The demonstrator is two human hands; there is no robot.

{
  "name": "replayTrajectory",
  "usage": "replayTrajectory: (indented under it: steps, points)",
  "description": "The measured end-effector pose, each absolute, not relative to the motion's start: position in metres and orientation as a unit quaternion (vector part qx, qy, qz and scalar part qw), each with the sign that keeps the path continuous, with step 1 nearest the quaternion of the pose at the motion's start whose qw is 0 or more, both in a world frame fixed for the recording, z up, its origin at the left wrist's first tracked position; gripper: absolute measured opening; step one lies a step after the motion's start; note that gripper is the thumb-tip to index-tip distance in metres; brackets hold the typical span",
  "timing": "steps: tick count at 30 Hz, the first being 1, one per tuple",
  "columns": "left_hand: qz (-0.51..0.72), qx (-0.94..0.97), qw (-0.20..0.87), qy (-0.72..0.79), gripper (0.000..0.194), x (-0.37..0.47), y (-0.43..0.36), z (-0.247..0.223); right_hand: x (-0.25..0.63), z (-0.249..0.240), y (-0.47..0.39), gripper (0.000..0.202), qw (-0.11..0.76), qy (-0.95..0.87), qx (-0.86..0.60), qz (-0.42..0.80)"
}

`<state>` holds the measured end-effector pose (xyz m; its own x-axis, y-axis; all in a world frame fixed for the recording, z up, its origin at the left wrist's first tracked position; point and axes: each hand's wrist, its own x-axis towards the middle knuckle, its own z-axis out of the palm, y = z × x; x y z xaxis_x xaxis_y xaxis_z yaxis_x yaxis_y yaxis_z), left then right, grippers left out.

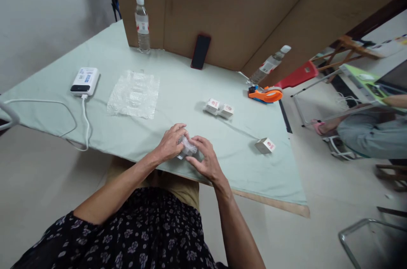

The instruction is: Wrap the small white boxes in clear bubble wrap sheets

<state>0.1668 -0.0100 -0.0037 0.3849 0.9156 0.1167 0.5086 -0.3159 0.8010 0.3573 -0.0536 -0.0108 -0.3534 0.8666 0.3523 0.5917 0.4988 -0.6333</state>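
Near the front edge of the table, a small bundle of clear bubble wrap (188, 148) sits between my two hands. Its left side and top are gripped by the curled fingers of my left hand (171, 143). My right hand (207, 159) holds the right side, thumb below and fingers above. What lies inside the wrap cannot be made out. Just beyond my hands, two small white boxes (227, 111) stand side by side, partly in clear wrap. Another small box (265, 145) rests alone farther right. A flat sheet of bubble wrap (135, 95) is spread out to the left.
A white power bank (85, 81) with a cable lies at left. An orange tape dispenser (267, 94) is at right, by a tilted water bottle (270, 65). Another bottle (143, 27) and a phone (201, 51) stand against the cardboard screen (210, 2). A person sits at far right.
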Motion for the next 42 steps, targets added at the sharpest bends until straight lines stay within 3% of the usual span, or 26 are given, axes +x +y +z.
replayTrajectory:
  steps: [2,8,14,17,20,27,32,37,42]
  points:
    - [0.304,0.750,0.360,0.464,0.031,0.167,-0.010,-0.004,0.357,-0.015,-0.058,0.057,0.308,-0.819,-0.460,0.153]
    - [0.324,0.708,0.409,0.476,0.016,0.167,0.004,-0.004,0.350,-0.020,-0.042,0.043,0.358,-0.786,-0.479,0.158]
    - [0.318,0.639,0.525,0.464,0.014,0.149,0.013,0.008,0.344,-0.009,-0.028,0.030,0.403,-0.655,-0.496,0.404]
    - [0.296,0.588,0.645,0.389,0.029,0.133,0.006,0.010,0.343,-0.008,-0.031,0.031,0.388,-0.544,-0.512,0.540]
    - [0.286,0.557,0.693,0.357,0.045,0.127,-0.003,0.006,0.342,-0.007,-0.036,0.035,0.377,-0.485,-0.520,0.594]
    - [0.311,0.543,0.675,0.391,0.057,0.142,-0.012,-0.002,0.348,0.001,-0.035,0.036,0.344,-0.574,-0.553,0.496]
    - [0.311,0.551,0.661,0.404,0.062,0.145,-0.013,0.000,0.348,0.001,-0.017,0.038,0.391,-0.533,-0.553,0.508]
    - [0.317,0.550,0.667,0.390,0.063,0.145,-0.013,0.000,0.341,0.002,-0.004,0.026,0.445,-0.519,-0.524,0.508]
    - [0.332,0.562,0.645,0.398,0.058,0.146,-0.015,-0.011,0.336,0.015,-0.025,0.017,0.401,-0.657,-0.534,0.350]
